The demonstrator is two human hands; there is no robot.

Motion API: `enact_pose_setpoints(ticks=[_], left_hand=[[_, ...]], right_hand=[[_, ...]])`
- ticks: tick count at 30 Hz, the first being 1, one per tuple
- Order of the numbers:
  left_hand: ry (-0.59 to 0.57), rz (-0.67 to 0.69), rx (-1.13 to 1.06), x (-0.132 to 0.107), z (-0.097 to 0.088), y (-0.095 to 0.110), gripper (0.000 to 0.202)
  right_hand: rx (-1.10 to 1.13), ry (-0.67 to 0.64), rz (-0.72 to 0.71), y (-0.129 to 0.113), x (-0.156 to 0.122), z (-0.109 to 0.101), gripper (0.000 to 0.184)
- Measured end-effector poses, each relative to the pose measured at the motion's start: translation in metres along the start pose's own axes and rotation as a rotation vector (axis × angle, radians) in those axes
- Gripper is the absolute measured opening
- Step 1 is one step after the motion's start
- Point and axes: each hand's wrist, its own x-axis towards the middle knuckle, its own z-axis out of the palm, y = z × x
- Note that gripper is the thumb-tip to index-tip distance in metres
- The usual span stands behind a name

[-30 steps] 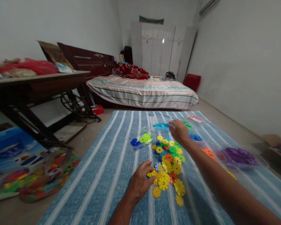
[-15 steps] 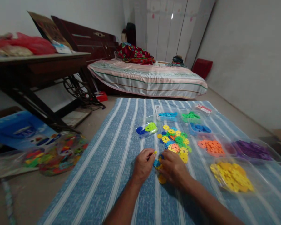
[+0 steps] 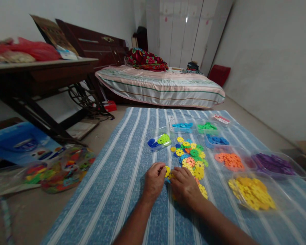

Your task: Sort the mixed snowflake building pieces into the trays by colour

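Note:
My left hand (image 3: pixel 154 180) is closed, with a yellow notched plastic disc (image 3: pixel 167 171) pinched between thumb and fingers. Close beside it, my right hand (image 3: pixel 185 185) reaches over the cloth with its fingers curled down. Yellow and blue bits show at its fingertips, but what it grips is hidden. More yellow discs (image 3: pixel 203 192) stick out from beneath the right hand. Just beyond lies a loose pile of mixed discs (image 3: pixel 193 152) in yellow, green, blue and orange.
Clear plastic boxes hold sorted discs: yellow (image 3: pixel 253 193), purple (image 3: pixel 274 164), orange (image 3: pixel 229 161), blue (image 3: pixel 217 140), green (image 3: pixel 207 126) and light blue (image 3: pixel 183 126). Another box (image 3: pixel 159 141) has dark blue and lime ones. All rest on a striped blue cloth (image 3: pixel 109 180). A bed (image 3: pixel 160 85) stands behind.
The yellow disc in my left hand has turned from edge-on to face the camera. My right hand has shifted slightly left and lower, covering pieces that showed between the hands.

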Motion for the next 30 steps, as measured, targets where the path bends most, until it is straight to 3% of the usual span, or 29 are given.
enact_pose_setpoints(ticks=[4,8,12,15,18,21,24,27,30], left_hand=[[-0.005,0.014,0.005,0.002,0.000,-0.001,0.016],[0.012,0.015,-0.002,0.003,0.001,-0.003,0.017],[0.006,-0.006,-0.012,0.003,0.000,-0.005,0.018],[0.002,-0.030,-0.021,0.004,0.000,-0.006,0.017],[-0.003,-0.066,-0.056,0.004,0.001,-0.008,0.017],[-0.006,-0.117,-0.095,0.006,0.000,-0.007,0.017],[-0.022,-0.171,-0.132,0.007,-0.002,-0.004,0.020],[-0.047,-0.208,-0.160,0.008,-0.005,-0.001,0.022],[-0.062,-0.232,-0.174,0.009,-0.008,0.002,0.024]], right_hand=[[0.081,0.062,-0.010,0.015,0.010,-0.014,0.018],[-0.091,0.042,-0.036,0.062,0.055,-0.038,0.022],[-0.341,0.136,0.112,0.120,0.119,-0.068,0.023],[-0.391,0.229,0.242,0.137,0.141,-0.076,0.018],[-0.304,0.174,0.218,0.119,0.123,-0.061,0.021],[-0.159,0.016,0.122,0.079,0.085,-0.035,0.020],[-0.044,-0.058,0.091,0.039,0.054,-0.014,0.010],[-0.012,-0.089,0.125,0.016,0.041,-0.002,0.008],[-0.005,-0.108,0.188,0.007,0.040,0.004,0.008]])
